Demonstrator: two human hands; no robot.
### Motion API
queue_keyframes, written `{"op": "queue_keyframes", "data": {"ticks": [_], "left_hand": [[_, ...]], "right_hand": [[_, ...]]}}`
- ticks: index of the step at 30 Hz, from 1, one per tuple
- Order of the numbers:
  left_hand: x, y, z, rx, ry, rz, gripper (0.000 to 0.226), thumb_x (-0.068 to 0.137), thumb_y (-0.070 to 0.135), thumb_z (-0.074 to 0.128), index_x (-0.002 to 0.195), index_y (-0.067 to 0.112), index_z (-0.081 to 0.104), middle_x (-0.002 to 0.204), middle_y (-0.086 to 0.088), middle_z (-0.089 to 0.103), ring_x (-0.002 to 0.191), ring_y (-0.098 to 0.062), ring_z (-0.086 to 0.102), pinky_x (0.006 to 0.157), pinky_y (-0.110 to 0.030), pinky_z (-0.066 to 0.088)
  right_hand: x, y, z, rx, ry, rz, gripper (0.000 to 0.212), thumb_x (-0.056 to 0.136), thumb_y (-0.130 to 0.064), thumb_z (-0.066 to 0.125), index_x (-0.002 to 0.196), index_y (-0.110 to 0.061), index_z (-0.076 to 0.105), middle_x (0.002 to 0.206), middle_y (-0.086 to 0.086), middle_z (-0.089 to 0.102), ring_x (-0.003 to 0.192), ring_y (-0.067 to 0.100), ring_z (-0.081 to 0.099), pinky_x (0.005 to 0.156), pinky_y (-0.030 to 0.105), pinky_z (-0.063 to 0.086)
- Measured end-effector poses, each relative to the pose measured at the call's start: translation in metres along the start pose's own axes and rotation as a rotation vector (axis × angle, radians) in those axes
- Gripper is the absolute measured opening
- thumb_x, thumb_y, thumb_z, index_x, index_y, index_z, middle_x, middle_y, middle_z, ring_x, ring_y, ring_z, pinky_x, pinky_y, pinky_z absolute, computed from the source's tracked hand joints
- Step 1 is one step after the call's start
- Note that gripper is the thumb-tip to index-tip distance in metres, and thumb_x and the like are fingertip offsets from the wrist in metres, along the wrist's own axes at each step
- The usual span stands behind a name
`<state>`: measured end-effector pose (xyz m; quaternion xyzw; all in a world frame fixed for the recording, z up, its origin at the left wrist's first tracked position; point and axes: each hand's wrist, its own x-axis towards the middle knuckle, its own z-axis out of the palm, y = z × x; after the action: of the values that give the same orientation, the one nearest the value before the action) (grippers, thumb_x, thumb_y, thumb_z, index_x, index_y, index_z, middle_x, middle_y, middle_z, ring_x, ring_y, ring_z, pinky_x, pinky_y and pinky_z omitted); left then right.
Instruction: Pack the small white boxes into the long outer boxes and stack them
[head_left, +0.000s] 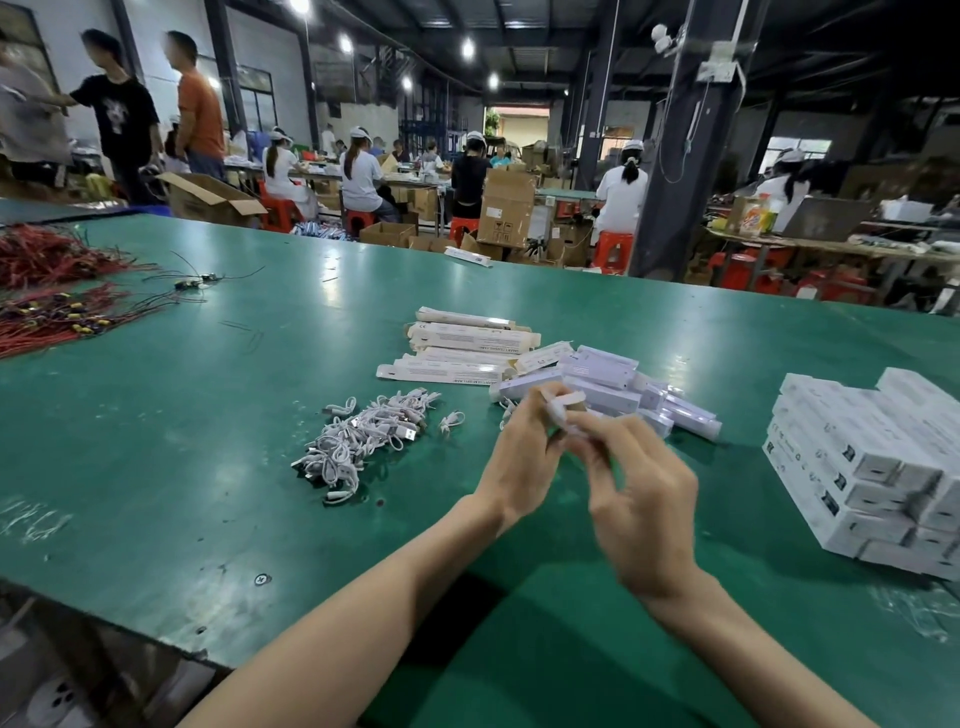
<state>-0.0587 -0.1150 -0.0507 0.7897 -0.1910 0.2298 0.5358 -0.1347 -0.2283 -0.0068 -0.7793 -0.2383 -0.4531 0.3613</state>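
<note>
Both hands meet above the green table (260, 467), holding one white box (563, 408) between them. My left hand (524, 452) grips its near end with curled fingers. My right hand (641, 499) pinches it from the right; motion blur hides the fingertips. Behind the hands lies a loose pile of small white boxes (613, 384). Flat long outer boxes (462, 345) lie further back in a heap. A stack of packed boxes (862, 467) stands at the right.
A pile of short white cables (363, 436) lies left of my hands. Red wire bundles (57, 291) cover the far left of the table. Beyond the table, workers sit among cardboard cartons (506, 208), and a dark pillar (680, 156) rises.
</note>
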Motion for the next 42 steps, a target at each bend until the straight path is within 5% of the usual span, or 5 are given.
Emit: {"op": "queue_keyframes", "data": {"ticks": [6, 13, 21, 30, 42], "left_hand": [[0.005, 0.004, 0.0, -0.027, 0.088, 0.046, 0.033, 0.091, 0.019, 0.06, 0.105, 0.044, 0.044, 0.11, 0.001, 0.061, 0.102, -0.018, 0.058, 0.091, -0.032, 0.046], [0.003, 0.004, -0.002, 0.073, 0.08, 0.169, 0.029, 0.09, 0.007, 0.06, 0.116, 0.013, 0.048, 0.109, -0.006, 0.06, 0.097, -0.017, 0.055, 0.086, -0.014, 0.04], [-0.002, 0.016, -0.005, 0.047, -0.001, 0.071, 0.036, 0.081, 0.003, 0.053, 0.104, 0.031, 0.049, 0.103, 0.003, 0.056, 0.097, -0.022, 0.052, 0.091, -0.046, 0.046], [-0.005, 0.021, -0.005, 0.152, -0.037, 0.205, 0.039, 0.076, 0.004, 0.049, 0.115, 0.002, 0.053, 0.107, 0.003, 0.057, 0.099, -0.018, 0.052, 0.091, -0.043, 0.044], [-0.005, 0.023, 0.0, 0.151, -0.084, 0.152, 0.026, 0.086, 0.002, 0.055, 0.112, 0.004, 0.053, 0.107, -0.001, 0.054, 0.102, -0.021, 0.049, 0.092, -0.034, 0.04]], "right_hand": [[0.008, 0.027, -0.01, -0.003, 0.043, 0.137, 0.006, 0.08, -0.002, 0.075, 0.083, -0.003, 0.069, 0.084, 0.005, 0.065, 0.072, 0.008, 0.055, 0.07, 0.023, 0.048], [0.008, 0.029, -0.01, 0.093, -0.091, 0.12, 0.031, 0.084, 0.005, 0.066, 0.07, -0.013, 0.044, 0.129, 0.005, 0.056, 0.109, 0.017, 0.058, 0.089, 0.021, 0.04], [0.004, 0.022, -0.007, 0.138, -0.219, 0.061, 0.021, 0.086, -0.017, 0.061, 0.073, -0.01, 0.046, 0.09, -0.003, 0.048, 0.089, 0.021, 0.049, 0.078, 0.024, 0.038], [0.005, 0.017, -0.014, 0.184, -0.19, 0.051, 0.022, 0.083, -0.01, 0.065, 0.068, -0.007, 0.048, 0.109, -0.005, 0.065, 0.098, 0.017, 0.052, 0.087, 0.021, 0.04], [0.004, 0.02, -0.017, 0.207, -0.127, 0.065, 0.028, 0.088, -0.025, 0.053, 0.069, -0.009, 0.041, 0.067, -0.004, 0.04, 0.064, 0.013, 0.037, 0.059, 0.021, 0.031]]}}
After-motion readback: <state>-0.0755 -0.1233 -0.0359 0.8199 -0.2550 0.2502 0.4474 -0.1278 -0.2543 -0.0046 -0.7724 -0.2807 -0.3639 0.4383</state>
